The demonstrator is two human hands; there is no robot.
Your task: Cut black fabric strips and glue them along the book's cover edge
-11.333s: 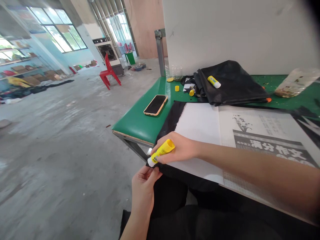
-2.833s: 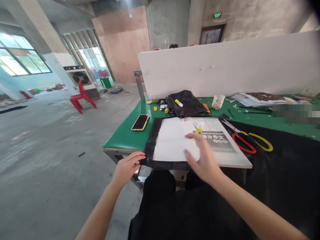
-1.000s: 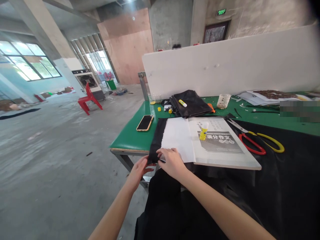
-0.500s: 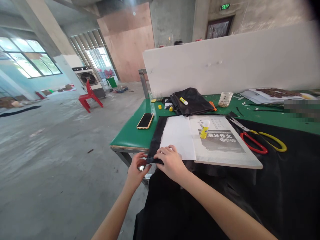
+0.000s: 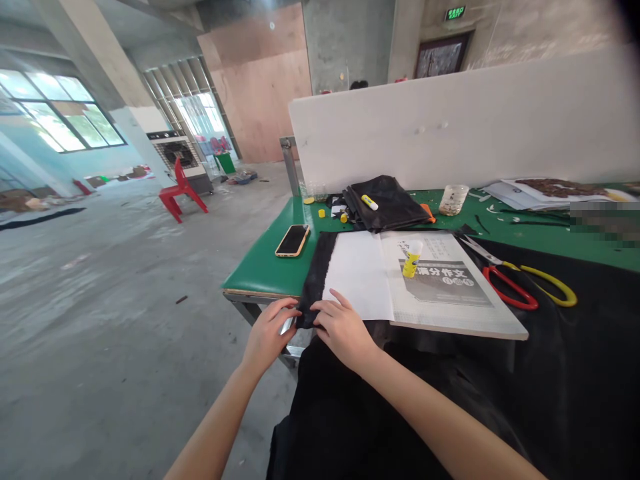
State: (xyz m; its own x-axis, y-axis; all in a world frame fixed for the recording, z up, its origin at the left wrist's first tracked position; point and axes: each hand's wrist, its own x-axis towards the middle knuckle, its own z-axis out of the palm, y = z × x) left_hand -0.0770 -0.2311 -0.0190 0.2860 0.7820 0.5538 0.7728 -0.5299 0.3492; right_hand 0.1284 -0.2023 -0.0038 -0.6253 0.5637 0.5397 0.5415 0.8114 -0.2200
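Note:
My left hand (image 5: 270,331) pinches the near left corner of a black cloth strip (image 5: 317,277), which hangs slightly past the table edge. Beside it, my right hand (image 5: 345,331) has its fingers bent over the strip's near end, with the thumb low at the edge. The strip runs along the left side of a white sheet (image 5: 358,277), whose edge by the strip is ragged. A thick book with a printed grey page (image 5: 445,313) lies to the right of the sheet. On the book stands a yellow glue stick (image 5: 411,261).
Scissors with red and yellow handles (image 5: 537,283) lie right of the book on black cloth (image 5: 585,333). A phone (image 5: 293,241) is at the left of the green table (image 5: 255,270). Behind are folded black cloth (image 5: 393,203), another glue stick (image 5: 369,203) and a plastic cup (image 5: 453,200).
My left fingers have drawn together at the strip's corner, where they were spread around it before. My right hand has shifted slightly, its fingers still on the strip. The view has moved a little.

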